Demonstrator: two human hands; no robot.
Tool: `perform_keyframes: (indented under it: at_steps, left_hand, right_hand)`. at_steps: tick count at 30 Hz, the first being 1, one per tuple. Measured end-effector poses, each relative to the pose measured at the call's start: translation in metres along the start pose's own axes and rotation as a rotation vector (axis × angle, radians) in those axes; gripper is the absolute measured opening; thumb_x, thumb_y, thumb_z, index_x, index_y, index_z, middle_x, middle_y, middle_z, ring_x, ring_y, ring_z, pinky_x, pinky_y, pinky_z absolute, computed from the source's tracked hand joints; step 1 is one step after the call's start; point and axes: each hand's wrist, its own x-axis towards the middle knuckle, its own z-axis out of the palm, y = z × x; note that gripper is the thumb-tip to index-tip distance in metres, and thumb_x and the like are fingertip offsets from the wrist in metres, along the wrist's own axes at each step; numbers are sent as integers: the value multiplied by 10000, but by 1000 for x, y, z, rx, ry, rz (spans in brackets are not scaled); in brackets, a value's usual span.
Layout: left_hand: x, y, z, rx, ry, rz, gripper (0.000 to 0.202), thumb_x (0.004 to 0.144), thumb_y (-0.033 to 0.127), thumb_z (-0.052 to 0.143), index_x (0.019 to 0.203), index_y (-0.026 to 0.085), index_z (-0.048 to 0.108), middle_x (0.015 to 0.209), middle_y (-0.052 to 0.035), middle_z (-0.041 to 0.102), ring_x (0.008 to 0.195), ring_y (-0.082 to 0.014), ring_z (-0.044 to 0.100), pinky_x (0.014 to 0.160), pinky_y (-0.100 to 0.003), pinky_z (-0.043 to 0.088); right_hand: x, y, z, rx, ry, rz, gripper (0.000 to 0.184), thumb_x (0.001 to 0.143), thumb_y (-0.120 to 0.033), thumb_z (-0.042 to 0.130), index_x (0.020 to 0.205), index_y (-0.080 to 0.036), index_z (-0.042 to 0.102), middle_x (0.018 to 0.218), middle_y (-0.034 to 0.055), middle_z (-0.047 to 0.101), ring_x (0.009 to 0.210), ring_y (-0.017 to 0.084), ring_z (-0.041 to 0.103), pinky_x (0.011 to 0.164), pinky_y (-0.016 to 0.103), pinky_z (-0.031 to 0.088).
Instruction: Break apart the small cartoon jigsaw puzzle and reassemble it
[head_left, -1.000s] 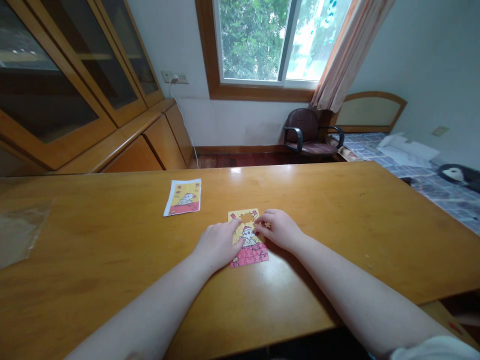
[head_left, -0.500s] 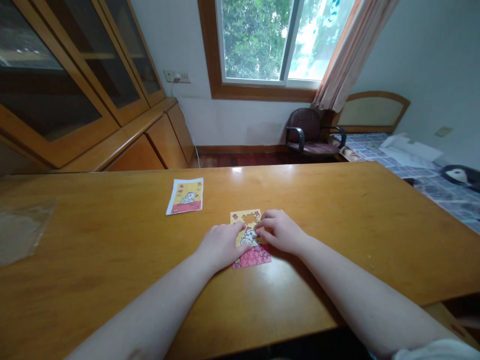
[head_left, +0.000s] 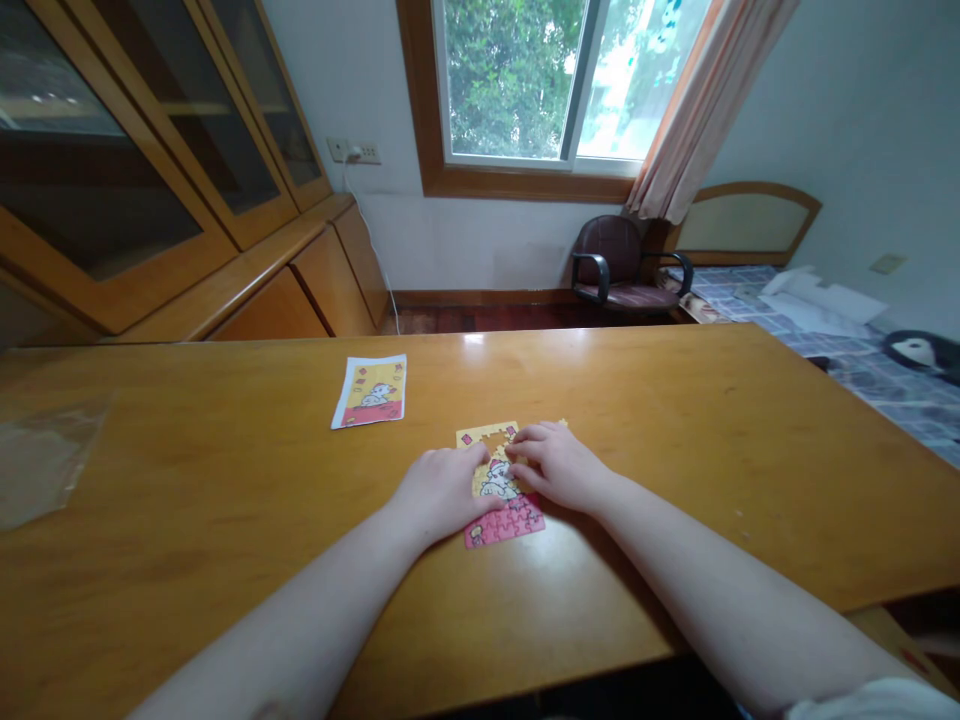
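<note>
A jigsaw puzzle (head_left: 504, 518), yellow above and pink below with a white cartoon animal, lies flat on the wooden table. A gap in its upper yellow part shows bare table. My left hand (head_left: 442, 490) rests on the puzzle's left side, thumb and index finger apart and touching it. Over the right side, the bent, parted fingers of my right hand (head_left: 559, 465) touch the yellow pieces; whether a small piece is under them is hidden. Beyond the right hand's knuckles, a bit of yellow puzzle piece (head_left: 563, 423) peeks out.
A picture sheet (head_left: 373, 390) with the same design lies farther back on the table (head_left: 645, 390). At the far left is a clear plastic bag (head_left: 45, 460). Glass-door cabinets (head_left: 172, 130), an armchair (head_left: 626, 265) and a bed (head_left: 862, 340) stand around the table.
The puzzle's lower part has shifted slightly toward me, and the gap near its top has widened. My right fingers have moved slightly left. My left hand stays nearly in place.
</note>
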Motion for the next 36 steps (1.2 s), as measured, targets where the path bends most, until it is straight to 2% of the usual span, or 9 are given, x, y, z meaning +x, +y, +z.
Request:
perform_keyframes:
  at_steps: [5, 8, 16, 36]
  left_hand:
    - [0, 0, -1, -9, 49, 55, 506, 769, 578, 579, 1170, 269, 584, 1058, -68, 698, 977, -284, 642, 812, -359, 477]
    - [-1, 1, -1, -21, 30, 104, 453, 783, 542, 579, 1162, 294, 597, 1078, -50, 697, 981, -275, 642, 818, -359, 477]
    - [1, 2, -1, -40, -16, 44, 521, 769, 529, 599, 1235, 300, 563, 1135, -53, 682, 1017, -279, 633, 852, -360, 475]
    - [1, -3, 4, -20, 31, 101, 531, 800, 539, 554, 1274, 302, 530, 1145, -47, 683, 995, -283, 645, 802, -363, 484]
  right_hand:
    - [0, -1, 1, -6, 22, 32, 252, 890, -344, 551, 1034, -193, 691, 1024, 89, 647, 961, 213, 574, 869, 371, 421]
    - [0, 1, 1, -17, 51, 68, 246, 895, -314, 542, 1051, -190, 686, 1050, 94, 636, 973, 209, 575, 883, 371, 416]
    - [0, 5, 2, -29, 34, 94, 258, 897, -349, 543, 1043, -201, 695, 1057, 91, 634, 959, 210, 574, 883, 376, 411]
    - [-2, 7, 4, -17, 37, 73, 265, 893, -369, 548, 1055, -220, 696, 1107, 90, 620, 1009, 225, 564, 916, 403, 408]
